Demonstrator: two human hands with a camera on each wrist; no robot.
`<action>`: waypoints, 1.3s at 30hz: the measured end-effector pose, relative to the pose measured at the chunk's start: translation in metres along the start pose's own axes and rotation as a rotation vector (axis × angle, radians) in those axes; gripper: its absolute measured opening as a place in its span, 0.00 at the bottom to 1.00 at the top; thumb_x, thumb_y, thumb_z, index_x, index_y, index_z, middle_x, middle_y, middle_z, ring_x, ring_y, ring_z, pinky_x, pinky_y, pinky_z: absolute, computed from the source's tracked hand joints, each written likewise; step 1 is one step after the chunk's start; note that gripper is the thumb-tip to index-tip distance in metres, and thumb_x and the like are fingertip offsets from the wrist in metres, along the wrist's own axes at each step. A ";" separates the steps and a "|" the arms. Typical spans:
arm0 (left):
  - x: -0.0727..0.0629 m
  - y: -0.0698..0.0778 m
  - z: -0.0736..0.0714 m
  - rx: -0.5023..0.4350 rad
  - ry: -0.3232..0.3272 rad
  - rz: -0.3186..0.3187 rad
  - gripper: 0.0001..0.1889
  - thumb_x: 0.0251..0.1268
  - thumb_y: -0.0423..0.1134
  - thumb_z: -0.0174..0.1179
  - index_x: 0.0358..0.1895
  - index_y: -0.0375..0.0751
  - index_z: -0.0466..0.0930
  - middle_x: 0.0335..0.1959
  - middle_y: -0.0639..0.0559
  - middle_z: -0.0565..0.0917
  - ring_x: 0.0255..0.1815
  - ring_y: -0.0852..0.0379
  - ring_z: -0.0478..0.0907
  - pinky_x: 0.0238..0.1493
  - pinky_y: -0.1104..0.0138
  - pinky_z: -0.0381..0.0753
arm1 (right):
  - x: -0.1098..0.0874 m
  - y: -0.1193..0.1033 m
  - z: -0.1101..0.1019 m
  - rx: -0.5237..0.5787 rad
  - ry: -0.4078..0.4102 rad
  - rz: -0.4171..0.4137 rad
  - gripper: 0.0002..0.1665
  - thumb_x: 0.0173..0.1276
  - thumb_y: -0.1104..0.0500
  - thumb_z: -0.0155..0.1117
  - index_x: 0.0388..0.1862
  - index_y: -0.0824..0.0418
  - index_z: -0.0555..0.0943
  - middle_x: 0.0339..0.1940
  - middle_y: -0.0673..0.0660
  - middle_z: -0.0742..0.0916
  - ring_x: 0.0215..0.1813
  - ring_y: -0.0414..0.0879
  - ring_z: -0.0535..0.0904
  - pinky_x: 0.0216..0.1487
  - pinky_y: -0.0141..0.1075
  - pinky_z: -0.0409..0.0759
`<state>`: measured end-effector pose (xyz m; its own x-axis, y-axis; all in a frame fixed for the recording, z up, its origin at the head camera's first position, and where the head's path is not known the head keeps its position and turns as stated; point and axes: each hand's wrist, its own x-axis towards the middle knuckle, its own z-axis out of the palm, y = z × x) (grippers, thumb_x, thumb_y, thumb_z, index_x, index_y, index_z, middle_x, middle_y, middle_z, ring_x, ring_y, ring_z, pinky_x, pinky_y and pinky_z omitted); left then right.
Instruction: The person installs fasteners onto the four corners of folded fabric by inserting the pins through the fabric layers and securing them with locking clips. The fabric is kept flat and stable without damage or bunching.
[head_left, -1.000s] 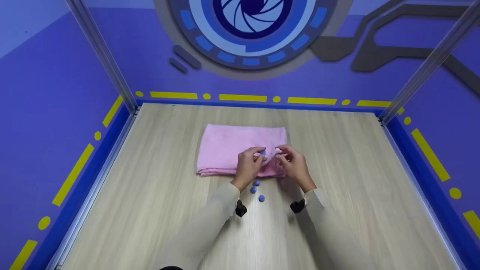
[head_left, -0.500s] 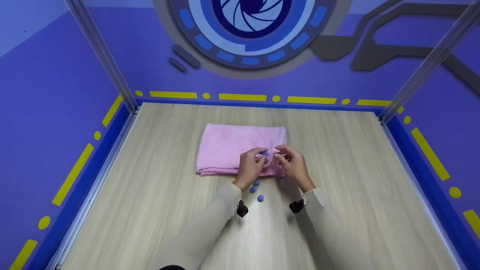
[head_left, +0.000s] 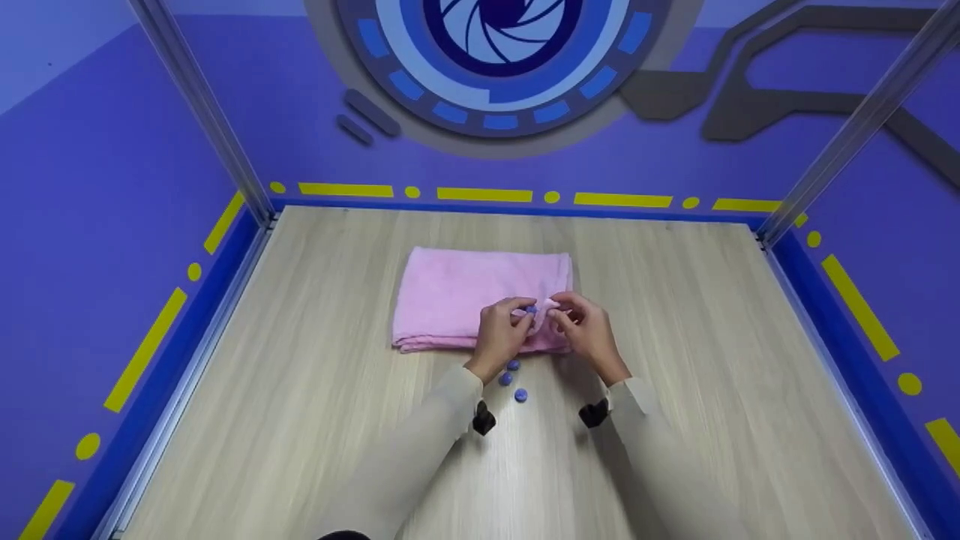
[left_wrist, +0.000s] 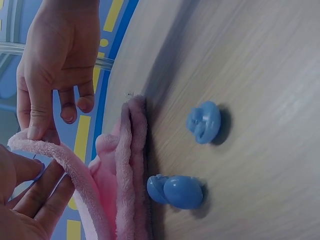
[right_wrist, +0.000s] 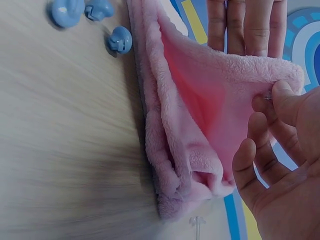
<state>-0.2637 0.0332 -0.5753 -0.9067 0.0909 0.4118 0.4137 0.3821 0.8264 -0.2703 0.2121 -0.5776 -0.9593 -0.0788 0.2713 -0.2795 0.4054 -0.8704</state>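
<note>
A folded pink plush blanket point(head_left: 472, 289) lies on the table with its near right corner lifted. My right hand point(head_left: 589, 330) pinches that raised corner between thumb and forefinger; in the right wrist view a small clear tip point(right_wrist: 267, 96) shows under the thumb. Just left of it, my left hand point(head_left: 501, 330) pinches a small blue plastic fastener point(head_left: 531, 308) right at the lifted edge. Its thumb and fingers point(left_wrist: 42, 200) hide most of the fastener in the left wrist view. Several rounded blue fasteners point(left_wrist: 205, 122) lie on the wood in front of the blanket.
The pale wooden table point(head_left: 337, 420) is bounded by a blue back wall point(head_left: 300, 135) and side walls with yellow markings. Metal posts point(head_left: 847, 142) stand at the back corners. Both forearms reach in from the near side, either side of the loose fasteners.
My left hand has shifted slightly right with the fastener, closer to the raised corner. The right hand keeps its pinch on the blanket, almost in place.
</note>
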 end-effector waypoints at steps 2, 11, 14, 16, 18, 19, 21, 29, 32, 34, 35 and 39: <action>0.000 0.000 0.000 0.006 0.000 0.000 0.11 0.64 0.24 0.65 0.49 0.32 0.89 0.46 0.42 0.89 0.42 0.52 0.89 0.44 0.69 0.87 | 0.000 0.001 0.000 -0.005 0.004 0.003 0.10 0.70 0.67 0.68 0.49 0.64 0.86 0.34 0.57 0.89 0.29 0.45 0.82 0.30 0.28 0.79; 0.001 -0.001 0.000 0.037 0.005 0.076 0.10 0.62 0.23 0.66 0.46 0.32 0.88 0.42 0.41 0.89 0.36 0.52 0.88 0.40 0.68 0.87 | 0.000 0.001 0.000 0.011 0.022 -0.030 0.10 0.69 0.68 0.70 0.48 0.65 0.86 0.33 0.59 0.89 0.30 0.59 0.85 0.30 0.27 0.79; 0.002 -0.001 0.000 0.026 0.001 0.074 0.10 0.62 0.23 0.67 0.46 0.31 0.87 0.41 0.39 0.88 0.36 0.51 0.88 0.39 0.68 0.87 | -0.001 0.001 0.000 0.010 0.021 -0.038 0.09 0.69 0.67 0.70 0.47 0.66 0.86 0.33 0.59 0.89 0.30 0.59 0.85 0.30 0.27 0.79; 0.002 0.000 0.000 0.004 -0.008 0.060 0.09 0.62 0.23 0.67 0.45 0.29 0.86 0.41 0.38 0.88 0.37 0.50 0.89 0.40 0.69 0.87 | -0.001 0.002 0.000 0.001 0.019 -0.047 0.09 0.69 0.66 0.70 0.47 0.65 0.86 0.34 0.58 0.89 0.30 0.55 0.85 0.30 0.27 0.79; 0.002 0.000 -0.001 -0.012 -0.013 0.042 0.08 0.62 0.23 0.68 0.44 0.29 0.85 0.41 0.39 0.88 0.38 0.51 0.90 0.41 0.70 0.87 | -0.001 0.003 0.000 -0.003 0.021 -0.053 0.10 0.69 0.66 0.71 0.48 0.65 0.86 0.34 0.58 0.89 0.29 0.52 0.84 0.31 0.27 0.79; 0.002 0.000 -0.001 -0.022 -0.013 0.036 0.07 0.62 0.23 0.68 0.43 0.29 0.85 0.41 0.40 0.89 0.39 0.51 0.90 0.42 0.70 0.86 | -0.001 0.003 -0.001 -0.006 0.025 -0.055 0.10 0.69 0.65 0.71 0.48 0.65 0.86 0.34 0.58 0.89 0.29 0.50 0.84 0.31 0.27 0.79; 0.001 0.000 -0.002 -0.036 -0.009 0.026 0.06 0.63 0.24 0.68 0.43 0.30 0.85 0.42 0.42 0.89 0.41 0.52 0.90 0.43 0.71 0.86 | -0.001 0.003 -0.001 -0.007 0.035 -0.056 0.11 0.68 0.65 0.71 0.48 0.66 0.86 0.34 0.57 0.89 0.29 0.48 0.83 0.31 0.27 0.79; 0.000 0.001 -0.004 -0.007 0.038 0.056 0.07 0.70 0.30 0.63 0.45 0.36 0.90 0.43 0.48 0.91 0.43 0.56 0.89 0.46 0.67 0.87 | -0.001 0.001 -0.001 0.009 0.057 -0.027 0.12 0.67 0.65 0.72 0.49 0.65 0.86 0.33 0.57 0.90 0.30 0.53 0.84 0.30 0.26 0.79; 0.000 0.002 -0.005 0.030 0.036 0.081 0.09 0.69 0.31 0.63 0.47 0.37 0.90 0.45 0.49 0.91 0.45 0.56 0.88 0.48 0.63 0.87 | 0.000 0.000 -0.001 0.037 0.059 -0.024 0.13 0.67 0.65 0.72 0.49 0.66 0.85 0.33 0.58 0.91 0.32 0.62 0.85 0.30 0.26 0.79; -0.001 0.002 -0.006 0.045 0.027 0.094 0.09 0.69 0.32 0.63 0.49 0.38 0.89 0.46 0.49 0.91 0.47 0.56 0.88 0.49 0.61 0.87 | 0.000 0.000 0.000 0.045 0.063 -0.024 0.13 0.67 0.65 0.72 0.49 0.66 0.85 0.33 0.58 0.91 0.33 0.66 0.85 0.30 0.25 0.79; -0.001 0.002 -0.007 0.048 0.021 0.096 0.10 0.69 0.32 0.64 0.49 0.38 0.89 0.46 0.49 0.91 0.47 0.56 0.88 0.50 0.61 0.86 | 0.000 0.001 0.000 0.048 0.066 -0.025 0.13 0.66 0.66 0.72 0.49 0.66 0.85 0.33 0.59 0.91 0.34 0.67 0.85 0.30 0.25 0.79; -0.001 0.002 -0.008 0.053 0.000 0.100 0.10 0.69 0.33 0.64 0.50 0.39 0.89 0.48 0.50 0.90 0.49 0.56 0.88 0.52 0.62 0.85 | 0.000 0.001 0.002 0.045 0.084 -0.029 0.13 0.66 0.66 0.73 0.48 0.66 0.85 0.33 0.59 0.91 0.34 0.66 0.86 0.29 0.25 0.80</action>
<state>-0.2610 0.0268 -0.5713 -0.8613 0.1306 0.4910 0.4968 0.4190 0.7600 -0.2708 0.2112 -0.5793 -0.9444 -0.0122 0.3285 -0.3104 0.3626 -0.8788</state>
